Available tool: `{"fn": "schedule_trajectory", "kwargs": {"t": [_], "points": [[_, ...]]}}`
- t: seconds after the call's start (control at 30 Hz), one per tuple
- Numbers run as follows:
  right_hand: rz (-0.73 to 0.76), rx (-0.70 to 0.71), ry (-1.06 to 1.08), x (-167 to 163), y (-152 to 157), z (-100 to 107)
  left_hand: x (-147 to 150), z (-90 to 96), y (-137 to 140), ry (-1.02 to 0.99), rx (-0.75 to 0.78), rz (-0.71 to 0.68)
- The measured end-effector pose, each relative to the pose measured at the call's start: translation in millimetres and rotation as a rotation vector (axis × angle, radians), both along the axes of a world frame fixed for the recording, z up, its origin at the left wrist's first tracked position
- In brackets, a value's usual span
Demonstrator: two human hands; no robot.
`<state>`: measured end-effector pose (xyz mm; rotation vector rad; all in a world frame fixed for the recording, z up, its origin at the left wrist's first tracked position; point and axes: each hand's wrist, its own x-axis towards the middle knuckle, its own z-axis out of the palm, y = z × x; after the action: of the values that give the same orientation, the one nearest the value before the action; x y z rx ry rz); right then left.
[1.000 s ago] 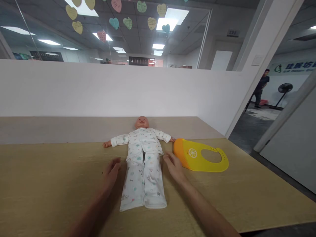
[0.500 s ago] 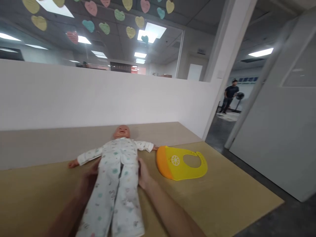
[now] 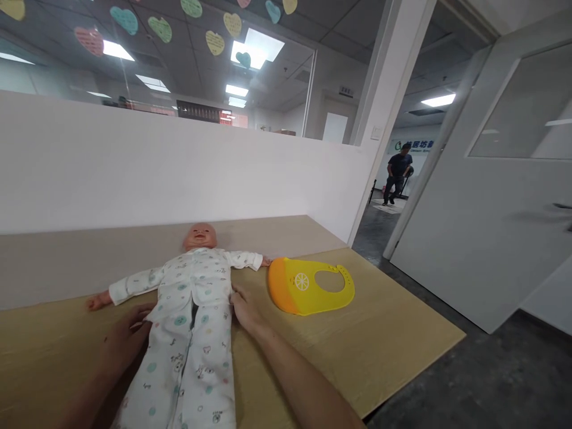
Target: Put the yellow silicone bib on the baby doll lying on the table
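A baby doll (image 3: 200, 236) lies face up on the table with its arms spread. It wears a white patterned top (image 3: 196, 277) and matching trousers (image 3: 205, 357); a dark gap shows between them at the middle. My left hand (image 3: 131, 333) is closed at the top's lower left edge, its fingertips partly hidden by the cloth. At the opposite edge, my right hand (image 3: 245, 310) has its fingers curled against the top's hem. Beside the doll's outstretched hand lies a yellow bib (image 3: 317, 298) with an orange pocket (image 3: 281, 286) and a round white print.
The wooden table (image 3: 357, 357) ends at the right above a dark floor (image 3: 447, 393). A white low wall (image 3: 223, 173) with glass above stands behind it. Through the doorway, beside a grey door (image 3: 465, 226), a person (image 3: 397, 173) stands in the farther room.
The view has turned right, so the doll and bib appear farther left and more of the door shows. Both hands stay at the doll's sides. The distant person has changed posture.
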<state>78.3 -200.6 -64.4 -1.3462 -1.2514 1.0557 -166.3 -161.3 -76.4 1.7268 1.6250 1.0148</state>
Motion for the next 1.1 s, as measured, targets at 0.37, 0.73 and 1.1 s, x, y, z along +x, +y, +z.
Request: {"fn": "schedule_trajectory", "kwargs": {"t": [0.37, 0.73, 1.1], "points": [[-0.032, 0.11, -0.613, 4.9, 1.0, -16.0, 4.1, 9.2, -16.1, 0.576, 0.129, -0.046], [-0.112, -0.075, -0.888, 18.1, -16.6, -5.5, 15.2, 21.9, -38.0, 0.747, 0.17, -0.074], [-0.147, 0.077, -0.487, 82.6, -85.6, -27.5, -30.8, -39.7, -156.3, 0.367, 0.385, 0.029]]}}
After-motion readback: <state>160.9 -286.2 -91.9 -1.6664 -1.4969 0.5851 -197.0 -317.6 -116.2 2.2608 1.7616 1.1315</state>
